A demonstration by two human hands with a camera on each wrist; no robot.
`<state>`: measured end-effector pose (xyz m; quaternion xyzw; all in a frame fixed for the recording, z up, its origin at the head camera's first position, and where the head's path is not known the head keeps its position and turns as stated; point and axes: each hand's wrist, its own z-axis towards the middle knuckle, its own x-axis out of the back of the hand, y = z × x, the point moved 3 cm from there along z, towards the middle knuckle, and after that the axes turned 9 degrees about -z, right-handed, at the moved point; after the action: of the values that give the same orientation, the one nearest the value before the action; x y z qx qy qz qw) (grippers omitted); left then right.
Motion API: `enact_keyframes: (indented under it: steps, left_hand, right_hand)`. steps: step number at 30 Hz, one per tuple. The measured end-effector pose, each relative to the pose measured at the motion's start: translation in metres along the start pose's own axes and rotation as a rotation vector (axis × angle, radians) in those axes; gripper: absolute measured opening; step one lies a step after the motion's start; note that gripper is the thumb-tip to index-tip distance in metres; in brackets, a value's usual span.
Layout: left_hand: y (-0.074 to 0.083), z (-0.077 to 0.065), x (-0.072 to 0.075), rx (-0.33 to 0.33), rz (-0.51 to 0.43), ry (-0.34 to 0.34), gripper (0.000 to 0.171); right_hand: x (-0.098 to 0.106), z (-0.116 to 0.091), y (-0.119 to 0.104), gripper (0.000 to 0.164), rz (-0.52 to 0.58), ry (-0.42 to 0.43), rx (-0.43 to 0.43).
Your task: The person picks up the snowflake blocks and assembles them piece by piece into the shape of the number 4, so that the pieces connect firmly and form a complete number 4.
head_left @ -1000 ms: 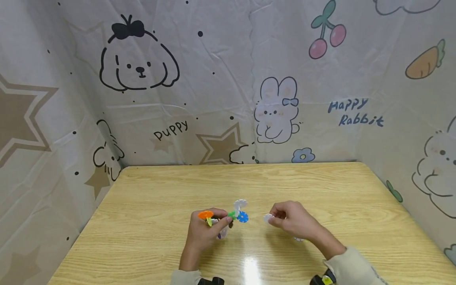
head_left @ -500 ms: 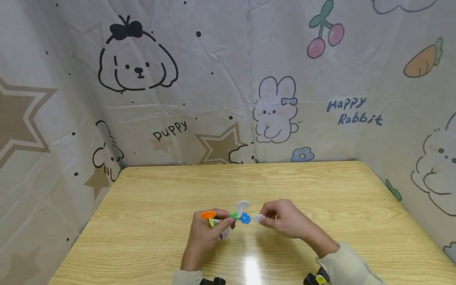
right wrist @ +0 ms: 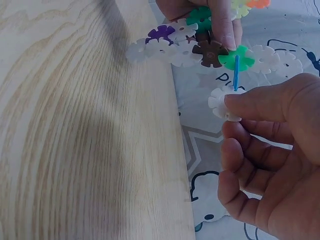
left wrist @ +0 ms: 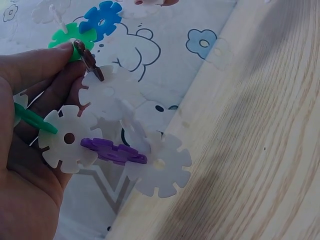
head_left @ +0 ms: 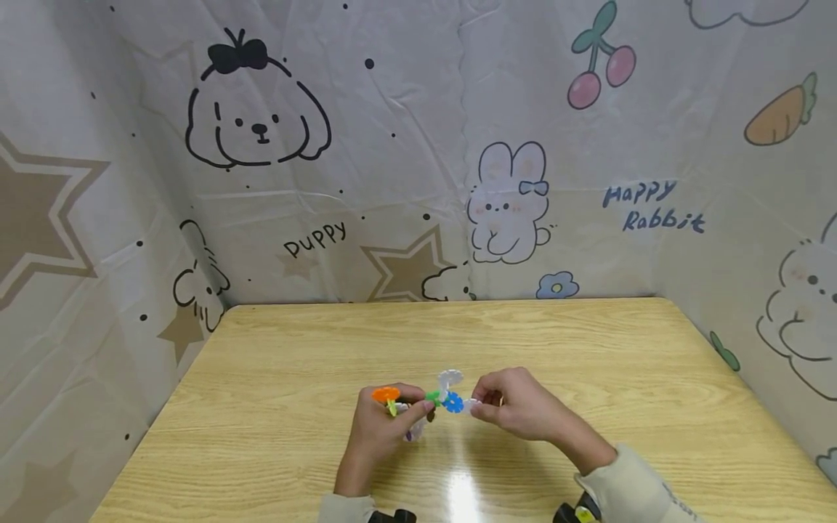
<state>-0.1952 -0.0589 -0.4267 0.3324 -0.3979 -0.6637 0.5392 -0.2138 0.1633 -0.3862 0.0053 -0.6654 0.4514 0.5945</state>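
Note:
My left hand [head_left: 375, 432] pinches a green snowflake disc [left wrist: 64, 36] between thumb and fingers. It belongs to a linked chain of notched plastic discs. A blue disc [head_left: 453, 403] and a brown disc [right wrist: 209, 54] join the green one, while a purple disc [left wrist: 114, 152] sits between white ones lower down. An orange disc [head_left: 386, 394] stands out above the left hand. My right hand [head_left: 526, 407] pinches a white disc [right wrist: 217, 102] by thumb and fingertips. In the right wrist view that disc meets the blue one's edge; whether their slots interlock I cannot tell.
Under both hands lies a light wood-grain table [head_left: 281, 370]. A pale cloth [head_left: 405, 109] with cartoon prints hangs behind the table and along its sides.
My right hand has moved left with the white disc, bringing it up to the blue disc. My left hand and the chain have shifted slightly right.

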Motion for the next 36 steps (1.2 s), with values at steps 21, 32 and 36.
enact_keyframes:
  steps: [21, 32, 36]
  left_hand:
    - [-0.002, -0.002, -0.001, 0.078, -0.018, 0.006, 0.006]
    - [-0.003, -0.002, 0.003, 0.115, -0.006, 0.03, 0.005]
    - [0.002, -0.001, 0.002, 0.136, 0.028, 0.04, 0.004]
  right_hand:
    - [-0.008, 0.0, 0.002, 0.006, 0.039, 0.044, 0.068]
    - [-0.017, 0.006, 0.003, 0.007, 0.045, 0.104, 0.131]
    - [-0.019, 0.007, 0.003, 0.009, 0.049, 0.104, 0.13]
